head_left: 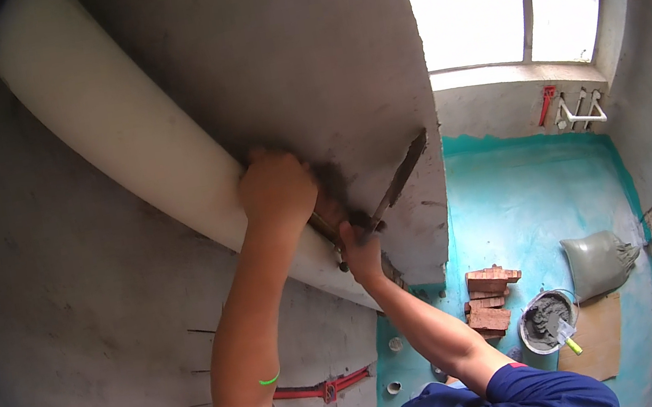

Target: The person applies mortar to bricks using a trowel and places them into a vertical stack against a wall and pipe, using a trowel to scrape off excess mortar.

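My left hand [279, 185] is closed, knuckles up, at the joint between the thick white pipe [138, 148] and the grey plastered wall [302, 54]. Whatever its fingers hold, if anything, is hidden. Lower and to the right, my right hand [362, 251] is wrapped round a trowel [401, 181]. Its narrow dark blade, seen nearly edge-on, points up and to the right against the wall. Between my hands a reddish-brown brick piece [330, 209] shows beside the pipe, with dark wet mortar [331, 179] smeared around it.
Below on the right, a turquoise-coated floor [505, 201] carries stacked red bricks [489, 305], a bucket of grey mortar [545, 320] with a green-handled tool, a filled sack [600, 264] and a cardboard sheet [604, 343]. A window [481, 0] and white pipes [582, 112] lie beyond.
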{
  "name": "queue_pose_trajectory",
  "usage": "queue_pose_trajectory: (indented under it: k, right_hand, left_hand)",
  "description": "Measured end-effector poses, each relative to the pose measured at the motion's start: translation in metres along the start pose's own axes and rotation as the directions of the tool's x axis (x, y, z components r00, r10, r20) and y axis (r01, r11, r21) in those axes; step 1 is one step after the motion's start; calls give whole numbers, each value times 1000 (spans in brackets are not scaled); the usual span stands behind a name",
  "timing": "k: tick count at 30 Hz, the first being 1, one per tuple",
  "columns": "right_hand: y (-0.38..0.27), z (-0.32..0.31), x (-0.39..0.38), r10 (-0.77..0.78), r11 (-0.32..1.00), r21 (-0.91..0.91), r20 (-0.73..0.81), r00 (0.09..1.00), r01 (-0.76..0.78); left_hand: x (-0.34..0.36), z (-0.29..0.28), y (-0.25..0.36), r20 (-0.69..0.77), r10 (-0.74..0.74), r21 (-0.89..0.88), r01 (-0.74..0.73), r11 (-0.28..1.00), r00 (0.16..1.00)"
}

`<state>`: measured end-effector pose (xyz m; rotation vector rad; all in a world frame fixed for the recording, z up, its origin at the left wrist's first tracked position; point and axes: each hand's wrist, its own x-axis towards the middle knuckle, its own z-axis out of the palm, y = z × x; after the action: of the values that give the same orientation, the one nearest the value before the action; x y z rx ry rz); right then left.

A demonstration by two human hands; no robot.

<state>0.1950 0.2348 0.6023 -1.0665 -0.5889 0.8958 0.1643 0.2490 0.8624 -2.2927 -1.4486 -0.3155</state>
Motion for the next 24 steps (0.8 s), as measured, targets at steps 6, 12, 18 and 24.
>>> queue_pose_trajectory:
  k: [6, 12, 18, 24]
  right_hand:
    - [23, -3, 10, -48, 998, -32, -65, 997, 46]
    - [19, -1, 7, 12, 999, -39, -121, 993, -17]
    - [21, -7, 12, -62, 990, -135, -168, 984, 40]
    - [30, -24, 3, -99, 982, -171, -119, 988, 78]
  left_hand:
    - [2, 19, 5, -29, -24, 67, 25, 997, 999]
    - [5, 28, 4, 13, -25, 197, 22, 980, 1000]
    - [8, 33, 9, 123, -78, 274, 42, 961, 989]
    - [2, 41, 3, 116, -95, 315, 54, 947, 989]
